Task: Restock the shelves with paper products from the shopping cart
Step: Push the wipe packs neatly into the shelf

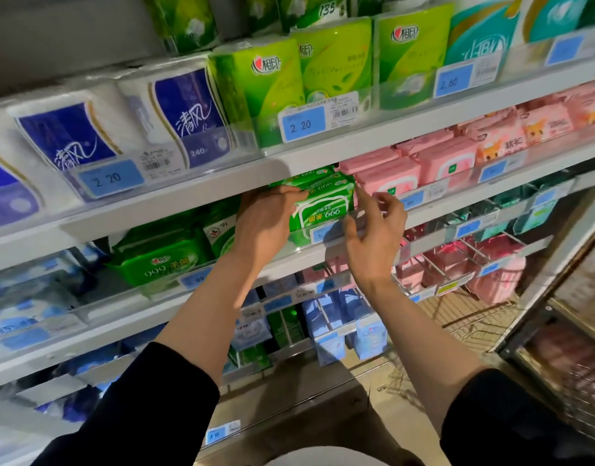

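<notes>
From the head camera, the green wipes pack (323, 210) sits on the second shelf (195, 200), upside down at the front edge, beside pink packs (386, 178). The left hand (265, 220) grips its left end with fingers curled over the top. The right hand (373, 227) hovers at the right end, fingers loosely spread, holding nothing. The pack looks soft, light and slick in its film wrap; holding it by both short ends should keep it from sagging or sliding.

My one head view looks forward and down, tilted. It sits close to the shelves (323, 156), facing them.
</notes>
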A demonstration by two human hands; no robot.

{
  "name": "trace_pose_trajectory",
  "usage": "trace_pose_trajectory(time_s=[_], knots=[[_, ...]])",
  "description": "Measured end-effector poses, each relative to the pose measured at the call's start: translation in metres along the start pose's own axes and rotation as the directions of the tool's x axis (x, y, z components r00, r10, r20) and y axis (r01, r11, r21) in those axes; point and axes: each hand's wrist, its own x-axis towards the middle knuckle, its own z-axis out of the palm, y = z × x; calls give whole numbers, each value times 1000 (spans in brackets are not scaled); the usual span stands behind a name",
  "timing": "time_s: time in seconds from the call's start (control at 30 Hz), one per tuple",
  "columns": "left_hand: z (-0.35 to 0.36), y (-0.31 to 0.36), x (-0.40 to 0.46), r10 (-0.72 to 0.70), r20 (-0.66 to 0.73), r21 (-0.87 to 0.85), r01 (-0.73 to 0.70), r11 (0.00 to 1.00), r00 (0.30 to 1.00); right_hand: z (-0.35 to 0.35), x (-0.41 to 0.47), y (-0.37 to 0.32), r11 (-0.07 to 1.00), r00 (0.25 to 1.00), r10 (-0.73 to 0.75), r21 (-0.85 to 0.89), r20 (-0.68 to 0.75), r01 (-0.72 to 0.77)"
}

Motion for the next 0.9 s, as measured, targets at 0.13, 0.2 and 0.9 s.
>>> trace_pose_trajectory(time_s=[0.13, 0.2, 0.9], knots=[[-5, -4, -1, -17, 61, -35, 19, 999, 998, 2, 3, -6, 997, 1000, -8, -80, 26, 10], [-6, -6, -1, -6, 54, -40, 8, 999, 999, 2, 3, -7, 995, 999, 3, -98, 32, 0], [4, 23, -17, -183, -453, -128, 139, 982, 872, 8, 8, -15, 935, 967, 133, 296, 216, -194]])
